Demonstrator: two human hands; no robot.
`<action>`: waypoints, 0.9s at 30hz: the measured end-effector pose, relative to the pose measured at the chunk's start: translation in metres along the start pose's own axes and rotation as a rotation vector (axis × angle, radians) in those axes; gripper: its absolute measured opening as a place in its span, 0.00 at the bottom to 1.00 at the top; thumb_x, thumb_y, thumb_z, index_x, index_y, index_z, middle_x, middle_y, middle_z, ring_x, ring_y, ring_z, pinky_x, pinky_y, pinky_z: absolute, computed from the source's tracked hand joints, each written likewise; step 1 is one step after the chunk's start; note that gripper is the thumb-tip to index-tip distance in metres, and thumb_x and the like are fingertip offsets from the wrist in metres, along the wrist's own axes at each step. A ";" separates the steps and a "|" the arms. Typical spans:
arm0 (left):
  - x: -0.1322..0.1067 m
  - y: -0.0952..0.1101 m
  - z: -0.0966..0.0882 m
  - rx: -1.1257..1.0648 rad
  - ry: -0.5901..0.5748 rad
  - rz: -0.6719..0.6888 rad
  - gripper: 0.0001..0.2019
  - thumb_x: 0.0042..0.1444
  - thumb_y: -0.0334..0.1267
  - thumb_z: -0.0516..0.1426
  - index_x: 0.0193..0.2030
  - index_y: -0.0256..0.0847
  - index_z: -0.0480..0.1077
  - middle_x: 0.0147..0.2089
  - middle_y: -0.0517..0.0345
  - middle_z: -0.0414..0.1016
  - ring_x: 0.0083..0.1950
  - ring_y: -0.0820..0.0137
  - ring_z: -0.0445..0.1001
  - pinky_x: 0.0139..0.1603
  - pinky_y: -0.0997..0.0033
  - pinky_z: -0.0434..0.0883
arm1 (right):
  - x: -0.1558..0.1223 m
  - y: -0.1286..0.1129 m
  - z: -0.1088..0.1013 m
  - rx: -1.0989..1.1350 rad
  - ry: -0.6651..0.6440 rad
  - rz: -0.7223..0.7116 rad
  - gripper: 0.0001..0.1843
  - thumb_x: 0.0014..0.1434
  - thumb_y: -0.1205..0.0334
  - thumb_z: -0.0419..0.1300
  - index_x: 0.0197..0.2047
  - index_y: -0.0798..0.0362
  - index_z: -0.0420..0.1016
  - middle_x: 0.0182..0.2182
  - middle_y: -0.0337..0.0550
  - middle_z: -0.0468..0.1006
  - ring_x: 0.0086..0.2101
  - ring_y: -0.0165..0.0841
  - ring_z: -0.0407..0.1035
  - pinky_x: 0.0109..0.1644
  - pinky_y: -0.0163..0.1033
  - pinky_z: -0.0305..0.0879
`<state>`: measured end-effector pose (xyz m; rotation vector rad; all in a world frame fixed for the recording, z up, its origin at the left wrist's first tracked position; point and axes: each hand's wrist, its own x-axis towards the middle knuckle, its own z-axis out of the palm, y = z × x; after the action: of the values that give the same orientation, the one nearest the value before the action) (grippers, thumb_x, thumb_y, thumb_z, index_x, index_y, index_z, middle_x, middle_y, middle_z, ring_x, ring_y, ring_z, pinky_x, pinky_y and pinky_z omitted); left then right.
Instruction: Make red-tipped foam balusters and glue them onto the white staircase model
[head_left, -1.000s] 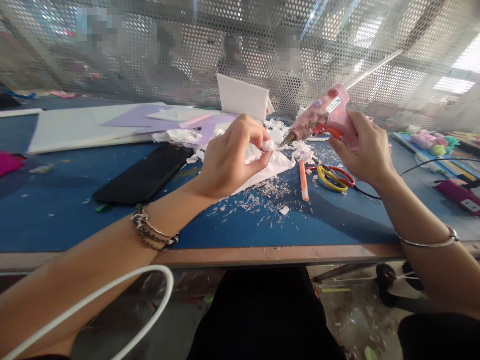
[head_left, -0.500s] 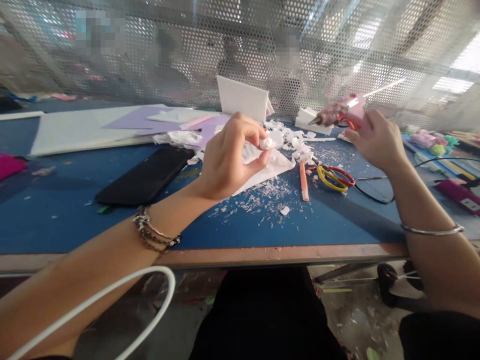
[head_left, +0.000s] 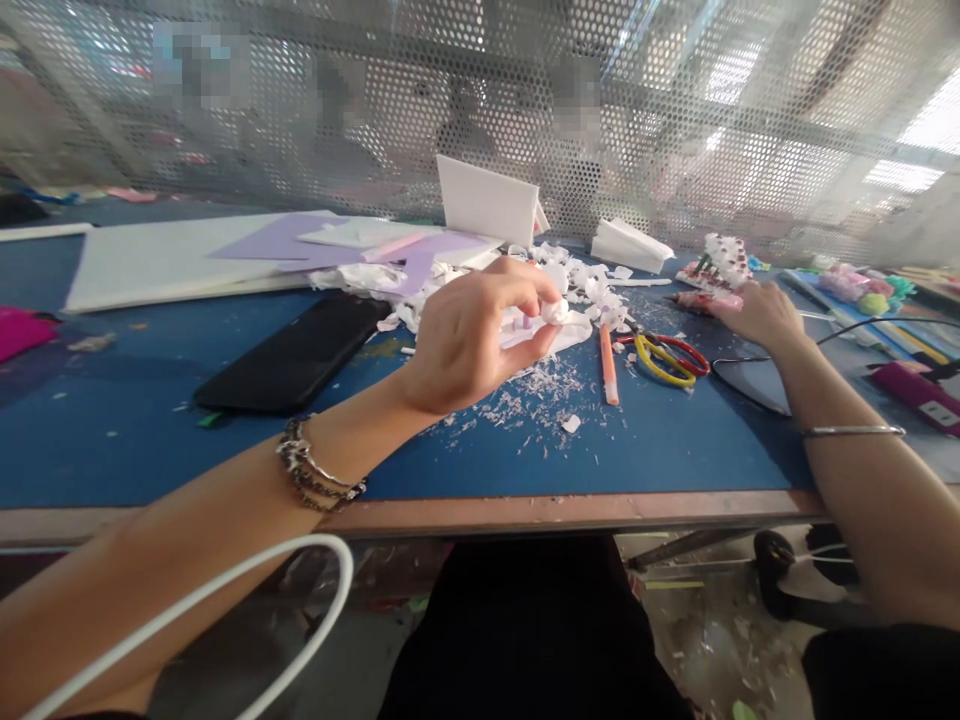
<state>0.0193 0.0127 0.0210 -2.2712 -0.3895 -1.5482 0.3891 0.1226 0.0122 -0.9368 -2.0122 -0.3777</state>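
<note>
My left hand is closed above the middle of the table, pinching a small white rolled paper piece between thumb and fingertips. A pile of white paper scraps lies just behind it, and a white sheet is partly hidden below it. Farther right, my right hand is closed around the handle of a pink hot glue gun, low at the tabletop with the nozzle to the left. A white decorated piece with dark red dots stands right behind the gun.
Scissors with red and yellow handles and an orange stick-like tool lie between my hands. A black phone and lilac sheets are at left. A dark cable runs beside my right arm; a perforated metal screen rises behind.
My right hand has lowered the glue gun from the air to the tabletop, uncovering the dotted white piece. My left hand has shifted slightly right and down with the paper piece.
</note>
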 end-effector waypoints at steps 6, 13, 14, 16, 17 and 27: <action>0.000 0.003 0.002 -0.045 -0.006 -0.001 0.13 0.48 0.31 0.59 0.34 0.43 0.56 0.35 0.56 0.74 0.34 0.71 0.74 0.32 0.69 0.73 | 0.026 -0.121 0.002 0.004 0.089 -0.091 0.09 0.49 0.63 0.62 0.36 0.48 0.69 0.29 0.38 0.72 0.32 0.29 0.66 0.37 0.37 0.62; 0.001 0.007 0.004 -0.093 -0.008 0.066 0.14 0.48 0.29 0.59 0.35 0.42 0.56 0.36 0.54 0.74 0.39 0.70 0.73 0.38 0.68 0.72 | 0.014 -0.200 0.002 0.184 0.152 -0.509 0.12 0.49 0.68 0.63 0.38 0.51 0.68 0.31 0.39 0.74 0.33 0.30 0.68 0.37 0.38 0.68; 0.001 0.008 0.003 -0.085 -0.013 0.062 0.14 0.49 0.29 0.59 0.35 0.43 0.56 0.36 0.55 0.74 0.39 0.70 0.73 0.39 0.67 0.71 | 0.012 -0.200 0.003 0.175 0.137 -0.496 0.11 0.50 0.67 0.62 0.38 0.50 0.68 0.31 0.39 0.74 0.32 0.30 0.68 0.37 0.38 0.68; 0.001 0.009 0.004 -0.080 -0.017 0.066 0.14 0.49 0.30 0.59 0.35 0.43 0.56 0.36 0.56 0.74 0.39 0.70 0.73 0.39 0.67 0.72 | 0.010 -0.199 0.005 0.161 0.113 -0.478 0.08 0.52 0.65 0.61 0.37 0.49 0.68 0.30 0.39 0.74 0.32 0.30 0.69 0.36 0.38 0.68; 0.001 0.009 0.004 -0.080 -0.019 0.069 0.14 0.49 0.30 0.59 0.35 0.43 0.56 0.36 0.56 0.74 0.38 0.70 0.73 0.39 0.67 0.72 | 0.010 -0.199 0.006 0.158 0.110 -0.474 0.07 0.52 0.65 0.60 0.37 0.49 0.69 0.30 0.39 0.74 0.32 0.30 0.69 0.35 0.38 0.68; -0.001 0.011 0.006 -0.097 -0.040 0.059 0.12 0.51 0.31 0.58 0.35 0.44 0.56 0.36 0.56 0.74 0.37 0.70 0.73 0.38 0.67 0.72 | 0.009 -0.204 0.007 0.170 0.107 -0.443 0.04 0.54 0.67 0.58 0.34 0.50 0.70 0.25 0.37 0.72 0.28 0.27 0.66 0.32 0.34 0.64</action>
<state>0.0290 0.0052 0.0168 -2.3673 -0.2606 -1.5255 0.2316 -0.0055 0.0316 -0.3524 -2.1059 -0.4766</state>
